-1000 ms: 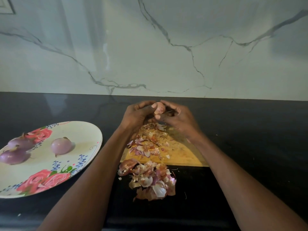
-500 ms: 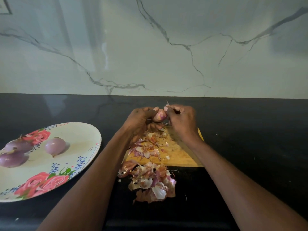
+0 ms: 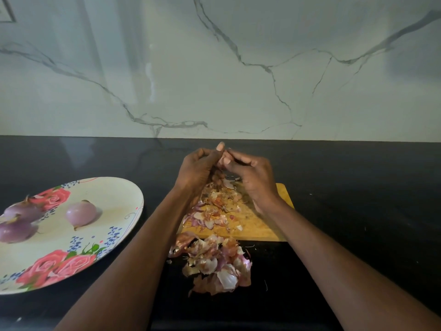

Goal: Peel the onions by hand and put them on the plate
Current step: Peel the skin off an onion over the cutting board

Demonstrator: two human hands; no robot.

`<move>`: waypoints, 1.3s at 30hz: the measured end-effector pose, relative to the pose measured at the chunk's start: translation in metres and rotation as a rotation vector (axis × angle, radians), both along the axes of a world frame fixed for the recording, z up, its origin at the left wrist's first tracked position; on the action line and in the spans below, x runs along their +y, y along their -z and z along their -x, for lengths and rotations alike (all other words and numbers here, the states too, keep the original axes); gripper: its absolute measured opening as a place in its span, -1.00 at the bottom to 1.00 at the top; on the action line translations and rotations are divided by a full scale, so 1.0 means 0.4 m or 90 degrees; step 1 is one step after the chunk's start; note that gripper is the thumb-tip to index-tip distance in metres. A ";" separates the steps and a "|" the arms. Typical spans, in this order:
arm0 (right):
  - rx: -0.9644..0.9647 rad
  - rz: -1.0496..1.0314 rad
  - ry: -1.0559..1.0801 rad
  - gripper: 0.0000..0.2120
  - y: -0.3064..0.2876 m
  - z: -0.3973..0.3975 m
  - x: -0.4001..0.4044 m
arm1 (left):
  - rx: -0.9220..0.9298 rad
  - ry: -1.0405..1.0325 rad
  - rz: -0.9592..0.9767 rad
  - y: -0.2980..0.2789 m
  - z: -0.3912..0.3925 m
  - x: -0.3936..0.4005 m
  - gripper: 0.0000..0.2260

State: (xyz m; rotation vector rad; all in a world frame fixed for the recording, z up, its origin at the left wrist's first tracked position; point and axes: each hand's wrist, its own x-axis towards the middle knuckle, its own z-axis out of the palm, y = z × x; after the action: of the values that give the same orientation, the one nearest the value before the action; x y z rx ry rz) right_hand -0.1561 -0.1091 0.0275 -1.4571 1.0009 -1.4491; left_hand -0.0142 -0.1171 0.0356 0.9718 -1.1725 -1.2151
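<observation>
Papery skin tears easily; both hands, left hand [image 3: 198, 172] and right hand [image 3: 250, 174], pinch the small slippery onion [image 3: 221, 161] at its tip.

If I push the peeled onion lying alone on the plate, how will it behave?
The peeled onion looks round, so it would probably roll across the plate. Its bare skin seems smooth and shiny, perhaps slippery to grip.

Above the far end of the yellow wooden cutting board [image 3: 262, 228], the left hand [image 3: 198, 170] and right hand [image 3: 253, 175] pinch a small pale onion [image 3: 221, 161]. Left of the board, 3 peeled purple onions [image 3: 81, 212] lie on the round flowered plate [image 3: 119, 204]. Papery peels [image 3: 214, 266] lie piled just in front of the board.
</observation>
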 end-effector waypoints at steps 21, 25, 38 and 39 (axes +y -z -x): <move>-0.200 -0.075 -0.072 -0.79 -0.003 -0.034 0.018 | 0.085 -0.007 -0.001 -0.010 0.014 0.013 -0.89; -0.200 -0.081 -0.041 -0.79 -0.008 -0.040 0.022 | 0.074 -0.029 0.005 -0.005 0.027 0.011 -0.88; -0.206 -0.068 0.029 -0.85 -0.008 -0.053 0.020 | 0.023 -0.053 0.059 -0.011 0.052 0.032 -0.83; -0.213 -0.065 0.030 -0.84 -0.008 -0.052 0.019 | 0.015 -0.061 0.067 -0.013 0.057 0.034 -0.82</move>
State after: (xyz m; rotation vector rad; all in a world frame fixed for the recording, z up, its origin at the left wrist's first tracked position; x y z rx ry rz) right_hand -0.1354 -0.1016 0.0307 -1.0797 0.8899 -1.5878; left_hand -0.0371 -0.1033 0.0409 0.9215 -1.1470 -1.0752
